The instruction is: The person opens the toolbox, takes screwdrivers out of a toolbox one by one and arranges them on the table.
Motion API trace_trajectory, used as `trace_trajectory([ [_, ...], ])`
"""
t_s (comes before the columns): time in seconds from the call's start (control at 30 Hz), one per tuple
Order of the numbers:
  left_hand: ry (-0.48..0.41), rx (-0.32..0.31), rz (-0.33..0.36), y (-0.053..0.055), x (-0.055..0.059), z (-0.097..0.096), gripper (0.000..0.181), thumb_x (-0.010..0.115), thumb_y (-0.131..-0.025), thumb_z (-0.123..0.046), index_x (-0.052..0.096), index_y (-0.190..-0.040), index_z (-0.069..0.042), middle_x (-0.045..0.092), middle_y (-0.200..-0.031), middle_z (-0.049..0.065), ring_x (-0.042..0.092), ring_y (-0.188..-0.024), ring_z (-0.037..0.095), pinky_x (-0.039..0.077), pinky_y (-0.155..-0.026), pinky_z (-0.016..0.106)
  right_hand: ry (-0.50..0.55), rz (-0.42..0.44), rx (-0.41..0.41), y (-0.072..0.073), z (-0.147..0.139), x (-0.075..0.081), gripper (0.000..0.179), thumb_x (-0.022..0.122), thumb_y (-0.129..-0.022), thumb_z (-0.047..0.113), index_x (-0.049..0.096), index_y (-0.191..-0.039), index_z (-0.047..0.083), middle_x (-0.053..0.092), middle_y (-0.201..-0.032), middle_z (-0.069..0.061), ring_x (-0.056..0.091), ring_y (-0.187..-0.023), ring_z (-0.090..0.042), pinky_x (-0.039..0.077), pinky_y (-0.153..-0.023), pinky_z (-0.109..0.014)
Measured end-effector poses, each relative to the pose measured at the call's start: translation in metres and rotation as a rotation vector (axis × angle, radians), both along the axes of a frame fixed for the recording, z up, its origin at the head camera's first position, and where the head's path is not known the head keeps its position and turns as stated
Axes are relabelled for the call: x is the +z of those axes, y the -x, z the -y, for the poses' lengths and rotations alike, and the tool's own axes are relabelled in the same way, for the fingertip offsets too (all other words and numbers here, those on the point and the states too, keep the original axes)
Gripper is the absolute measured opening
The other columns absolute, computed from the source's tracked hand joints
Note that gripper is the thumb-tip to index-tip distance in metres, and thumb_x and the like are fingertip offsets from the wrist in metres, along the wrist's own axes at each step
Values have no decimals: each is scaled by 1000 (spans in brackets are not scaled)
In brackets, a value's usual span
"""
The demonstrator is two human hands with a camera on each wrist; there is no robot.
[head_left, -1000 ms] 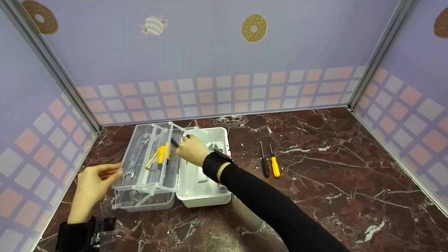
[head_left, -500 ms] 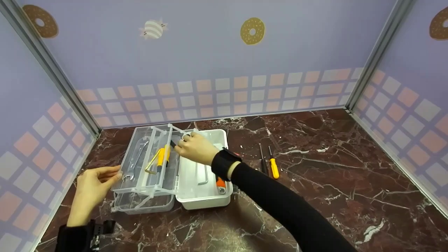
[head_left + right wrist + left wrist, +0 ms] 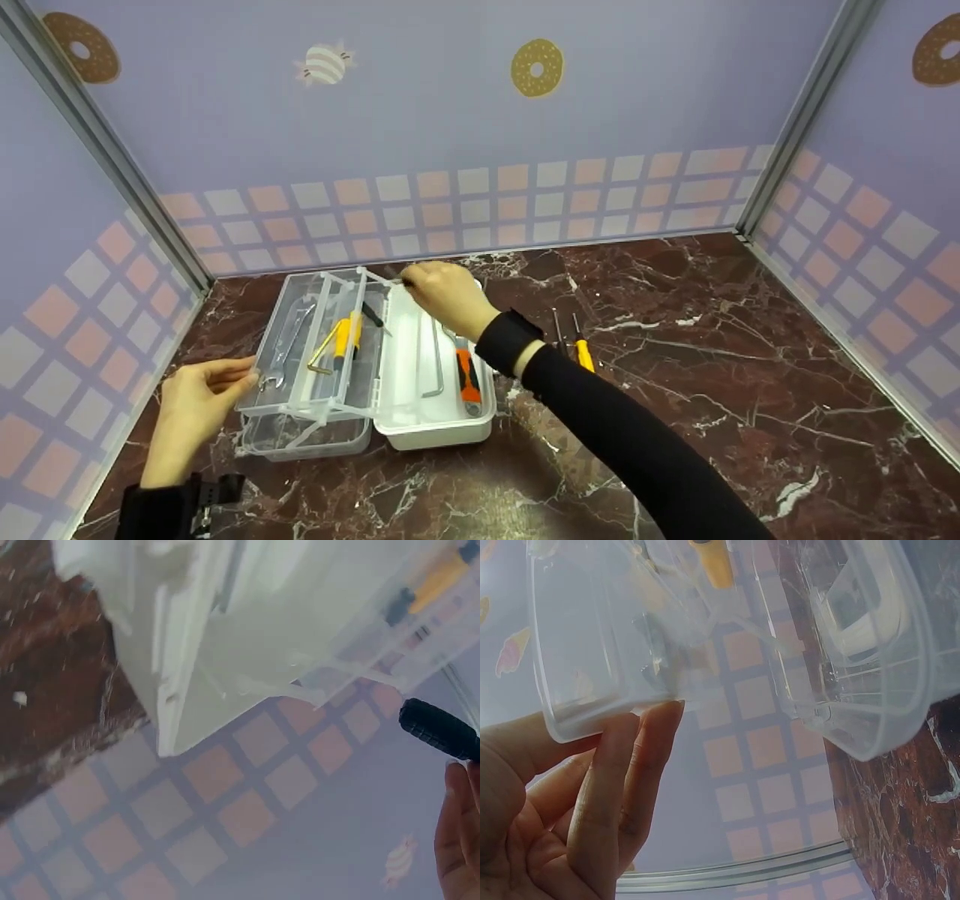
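Observation:
My left hand (image 3: 199,401) pinches the left edge of the clear upper tray (image 3: 279,319) of a toolbox; its fingers (image 3: 656,757) show at the tray's corner. In that tray lie a wrench (image 3: 287,349), a brass-coloured hex key (image 3: 324,354), a yellow-handled tool (image 3: 343,337) and a small black-handled tool (image 3: 373,315). My right hand (image 3: 450,296) is over the far end of the white box (image 3: 435,437). It pinches a ridged black handle (image 3: 439,730), whose other end is hidden.
Inside the white box are an orange-and-black tool (image 3: 469,379) and a silver hex key (image 3: 437,375). Right of it, a yellow screwdriver (image 3: 583,352) and a dark one (image 3: 556,326), partly behind my forearm, lie on the marbled tabletop (image 3: 712,360). Patterned walls enclose the table.
My right hand has moved up and right from the tray's inner edge, uncovering the small black-handled tool there. More of the orange-and-black tool shows. My left hand keeps its place.

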State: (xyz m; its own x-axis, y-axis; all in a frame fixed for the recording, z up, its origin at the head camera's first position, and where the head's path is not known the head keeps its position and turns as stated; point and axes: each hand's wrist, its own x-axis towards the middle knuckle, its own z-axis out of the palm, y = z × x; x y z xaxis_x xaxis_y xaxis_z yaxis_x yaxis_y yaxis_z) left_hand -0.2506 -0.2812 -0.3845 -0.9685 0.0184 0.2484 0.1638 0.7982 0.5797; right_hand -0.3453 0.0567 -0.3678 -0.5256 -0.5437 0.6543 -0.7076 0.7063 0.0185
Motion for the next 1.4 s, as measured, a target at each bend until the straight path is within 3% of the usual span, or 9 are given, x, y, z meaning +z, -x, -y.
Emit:
trace_trajectory([
  [0.23,-1,5,-26,0,0,-1,32,74,-88,-12,69,-117,1,73,-106,23,73,-92,38,54,-66,9,377,347,30,2,-20,3,15,67,-89,5,70,-101,-2,76,-93,-13,72,-82,-23,60,-79,-30],
  [0.4,1,7,-44,1,-1,0,31,74,-87,-12,70,-116,1,73,-105,22,74,-89,36,52,-66,7,577,502,-11,3,-38,-3,20,69,-86,3,69,-103,-6,74,-91,-16,71,-79,-25,60,-74,-27],
  [0.5,8,7,-60,1,-1,-1,31,75,-87,-13,71,-115,1,74,-104,22,75,-85,31,50,-65,4,651,541,-67,3,-49,-7,19,69,-84,4,70,-102,-5,74,-91,-15,70,-78,-24,60,-74,-27],
  [0.77,-3,15,-36,1,0,-1,31,74,-88,-13,70,-116,0,74,-106,22,75,-83,20,51,-65,6,733,531,-145,6,-74,-18,12,73,-81,5,72,-90,-2,74,-84,-15,68,-73,-21,59,-70,-26],
  [1.03,-5,9,-23,0,-1,-2,32,73,-89,-13,69,-117,1,73,-107,23,74,-92,36,53,-65,9,743,607,-205,2,-103,-22,14,76,-82,6,72,-92,-4,74,-84,-17,65,-67,-14,58,-60,-21],
  [1.27,-5,14,-37,1,-1,-1,31,74,-88,-13,70,-116,0,74,-106,22,73,-81,12,49,-66,3,755,673,-250,-2,-138,-24,16,74,-84,5,70,-95,-6,73,-89,-22,64,-64,-9,61,-59,-26],
  [1.4,-12,13,-43,1,-2,-1,31,74,-88,-12,70,-116,1,73,-105,22,72,-80,8,48,-65,1,751,670,-277,-3,-156,-25,15,74,-84,5,71,-92,-7,73,-87,-22,63,-61,-6,60,-57,-24],
])
